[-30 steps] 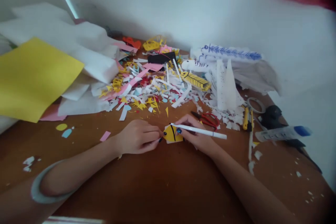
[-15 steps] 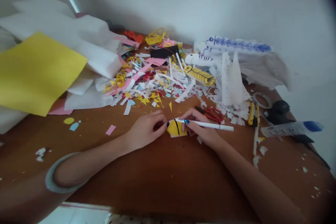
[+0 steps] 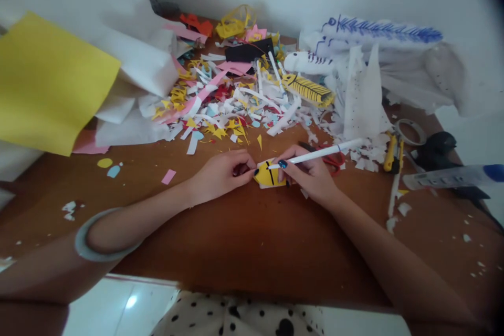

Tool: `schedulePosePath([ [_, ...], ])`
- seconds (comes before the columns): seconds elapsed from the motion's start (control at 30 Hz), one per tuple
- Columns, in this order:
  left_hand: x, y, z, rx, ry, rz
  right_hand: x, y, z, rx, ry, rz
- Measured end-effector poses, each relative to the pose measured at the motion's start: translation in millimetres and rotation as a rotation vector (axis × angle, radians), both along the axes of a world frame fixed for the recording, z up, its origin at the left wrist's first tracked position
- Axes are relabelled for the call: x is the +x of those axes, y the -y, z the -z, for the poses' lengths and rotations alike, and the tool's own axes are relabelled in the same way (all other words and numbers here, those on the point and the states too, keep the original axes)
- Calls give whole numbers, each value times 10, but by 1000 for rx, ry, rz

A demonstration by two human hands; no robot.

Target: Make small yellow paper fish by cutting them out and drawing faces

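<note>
A small yellow paper piece (image 3: 264, 177) with a white layer beneath lies on the table, a bold black line drawn across it. My left hand (image 3: 226, 174) pinches its left edge between thumb and fingers. My right hand (image 3: 309, 174) grips a white marker pen (image 3: 321, 152), its tip down at the black line. The pen slants up to the right, and some right-hand fingers rest against the yellow piece. Behind the right hand lie red-handled scissors (image 3: 335, 161), partly hidden by the hand and pen.
A heap of paper scraps (image 3: 236, 100) covers the back middle. White foam wrapping and a yellow sheet (image 3: 51, 84) stand left. A striped yellow paper roll (image 3: 309, 90) lies behind my right hand. A yellow cutter (image 3: 391, 153), tape roll (image 3: 411, 131) and clear tube (image 3: 452, 177) lie right.
The view has tilted down, so the table sits higher in the picture. The pen has tipped up more steeply, its tip now slightly lower along the black line. Both hands keep their hold.
</note>
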State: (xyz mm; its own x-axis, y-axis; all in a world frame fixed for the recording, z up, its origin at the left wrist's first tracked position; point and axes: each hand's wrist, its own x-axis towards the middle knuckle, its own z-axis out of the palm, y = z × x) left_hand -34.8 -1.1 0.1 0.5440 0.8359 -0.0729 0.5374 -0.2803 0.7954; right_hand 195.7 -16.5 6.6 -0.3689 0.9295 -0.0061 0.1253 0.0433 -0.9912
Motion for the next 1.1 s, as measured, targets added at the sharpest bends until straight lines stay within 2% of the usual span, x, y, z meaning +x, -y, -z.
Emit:
schedulePosePath([
  [0.17,9,0,9,2,18,-2,-62,47,-20,71,144,-11],
  [0.27,17,4,2,4,19,-8,-104,45,-1,84,152,-34],
  [0.43,11,7,5,-1,13,-5,-125,19,57,161,182,34],
  [0.6,7,2,6,-41,35,10,-114,27,71,154,188,0],
  [1.1,18,-18,-34,-15,0,30,-122,26,25,186,277,-45],
])
